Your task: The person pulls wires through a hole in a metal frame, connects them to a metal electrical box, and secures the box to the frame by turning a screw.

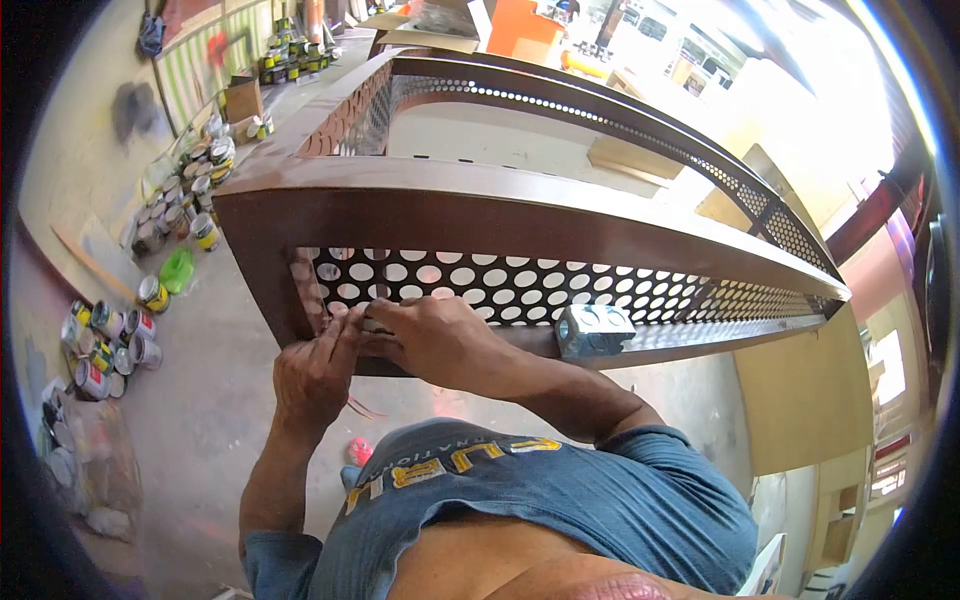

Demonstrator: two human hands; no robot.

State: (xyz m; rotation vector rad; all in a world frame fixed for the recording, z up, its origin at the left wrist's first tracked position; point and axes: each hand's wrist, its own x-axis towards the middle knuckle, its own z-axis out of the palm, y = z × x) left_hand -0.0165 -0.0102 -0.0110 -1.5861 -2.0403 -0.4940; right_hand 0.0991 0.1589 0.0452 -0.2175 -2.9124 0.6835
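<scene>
Has a frame (500,225) ahead, running off rightward from left hand (315,380) and right hand (450,340); a board (810,400) well right of both; cans (205,232) well left; a box (597,332) on the frame, near right. Bends fingers (385,315) together at the frame's lower left corner; cannot tell whether gripping anything.

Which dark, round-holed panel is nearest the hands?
The long near-side panel, by the left hand and right hand; the left-end panel and far-side panel sit farther away.
</scene>
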